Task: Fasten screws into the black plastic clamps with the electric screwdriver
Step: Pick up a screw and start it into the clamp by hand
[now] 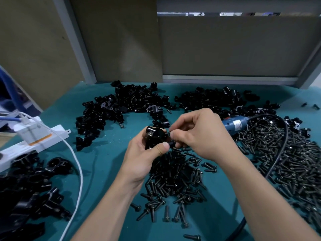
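Note:
My left hand [144,157] grips a black plastic clamp [153,136] above the teal table, thumb pressed on its near side. My right hand [199,134] pinches a black screw [168,133] between thumb and forefinger, its tip touching the clamp's right side. Another dark screw shows under my right fingers, near my left thumb. The blue electric screwdriver [235,125] lies on the table just behind my right hand, its black cord [278,159] looping toward me.
Heaps of black clamps [125,103] lie at the back and a further heap [31,188] at the near left. Loose black screws [173,181] cover the table in front and to the right. A white power strip [34,141] with a white cable lies at the left.

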`<state>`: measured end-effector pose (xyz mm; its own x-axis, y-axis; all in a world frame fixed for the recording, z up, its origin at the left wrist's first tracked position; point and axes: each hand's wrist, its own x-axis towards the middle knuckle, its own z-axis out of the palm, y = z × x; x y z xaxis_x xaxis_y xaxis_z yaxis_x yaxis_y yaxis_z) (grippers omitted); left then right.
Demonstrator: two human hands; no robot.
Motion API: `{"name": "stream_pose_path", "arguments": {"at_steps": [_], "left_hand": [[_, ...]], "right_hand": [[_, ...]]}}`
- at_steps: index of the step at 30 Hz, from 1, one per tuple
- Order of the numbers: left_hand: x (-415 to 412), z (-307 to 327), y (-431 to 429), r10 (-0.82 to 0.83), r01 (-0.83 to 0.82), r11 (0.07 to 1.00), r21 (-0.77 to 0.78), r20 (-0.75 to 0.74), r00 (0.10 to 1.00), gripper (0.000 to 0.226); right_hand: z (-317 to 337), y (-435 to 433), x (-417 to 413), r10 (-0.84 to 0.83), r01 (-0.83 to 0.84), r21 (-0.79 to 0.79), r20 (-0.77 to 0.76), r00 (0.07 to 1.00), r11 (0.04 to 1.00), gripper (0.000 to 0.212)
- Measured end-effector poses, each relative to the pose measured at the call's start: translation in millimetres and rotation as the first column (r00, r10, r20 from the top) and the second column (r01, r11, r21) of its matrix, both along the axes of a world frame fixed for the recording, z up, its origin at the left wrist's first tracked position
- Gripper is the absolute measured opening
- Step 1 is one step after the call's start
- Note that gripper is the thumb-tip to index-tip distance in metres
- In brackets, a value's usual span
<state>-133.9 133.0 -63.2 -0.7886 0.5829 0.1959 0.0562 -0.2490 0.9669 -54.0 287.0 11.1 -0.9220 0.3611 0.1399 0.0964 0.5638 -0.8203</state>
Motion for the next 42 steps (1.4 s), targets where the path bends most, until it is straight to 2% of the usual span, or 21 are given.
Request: {"name": "stream_pose_path", "arguments": {"at_steps": [2,5,8,11,13,15,17,19,22,26,29,34,38,42], "left_hand": [[0,0,0,0.012,-0.012,1.000,-0.010,0.010,1.000,0.037],[1,0,1,0.012,-0.012,1.000,-0.017,-0.001,1.000,0.028],[2,1,1,0.015,-0.018,0.999,-0.043,-0.068,0.998,0.020],[4,0,0,0.081,-0.097,0.991,-0.094,-0.163,0.983,0.021],[4,-1,0,0.106,-0.127,0.988,-0.092,-0.207,0.973,0.023],[5,-1,0,0.092,-0.123,0.986,-0.114,-0.248,0.964,0.025],[4,-2,1,0.081,-0.121,0.982,-0.148,-0.253,0.964,0.025],[2,-5,2,0.106,-0.150,0.972,-0.180,-0.234,0.967,0.021],[0,-7,3,0.133,-0.176,0.962,-0.209,-0.207,0.969,0.020],[0,-8,2,0.112,-0.160,0.963,-0.215,-0.218,0.970,0.020],[-1,-10,1,0.139,-0.194,0.952,-0.236,-0.231,0.963,0.020],[-4,-8,2,0.145,-0.191,0.954,-0.231,-0.203,0.968,0.019],[-3,-9,0,0.082,-0.150,0.951,-0.271,-0.248,0.965,0.022],[-2,-11,0,0.099,-0.193,0.923,-0.333,-0.277,0.956,0.026]], "right_hand": [[2,0,1,0.001,-0.001,0.044,0.004,1.000,0.999,0.021],[3,-1,0,-0.004,0.001,0.096,0.033,0.999,0.995,0.021],[1,-2,-2,-0.028,0.020,0.137,0.058,0.998,0.990,0.021],[-1,-9,-4,-0.046,0.031,0.150,0.094,0.995,0.988,0.023],[-6,-13,-7,-0.080,0.068,0.143,0.085,0.993,0.987,0.036],[-13,-16,-10,-0.133,0.117,0.193,0.075,0.988,0.974,0.052],[-18,-17,-10,-0.170,0.151,0.240,0.060,0.984,0.959,0.059],[-20,-14,-9,-0.142,0.129,0.240,0.037,0.989,0.962,0.053],[-14,-6,-7,-0.045,0.032,0.233,0.049,0.998,0.972,0.018],[-13,-7,-9,-0.060,0.036,0.228,0.096,0.994,0.973,0.023],[-18,-13,-12,-0.105,0.069,0.282,0.112,0.988,0.957,0.040],[-18,-10,-13,-0.018,-0.021,0.253,0.152,0.988,0.967,0.025],[-24,-8,-11,-0.064,0.002,0.348,0.166,0.984,0.937,0.046],[-26,-12,-13,-0.091,0.057,0.266,0.118,0.989,0.962,0.029]]}}
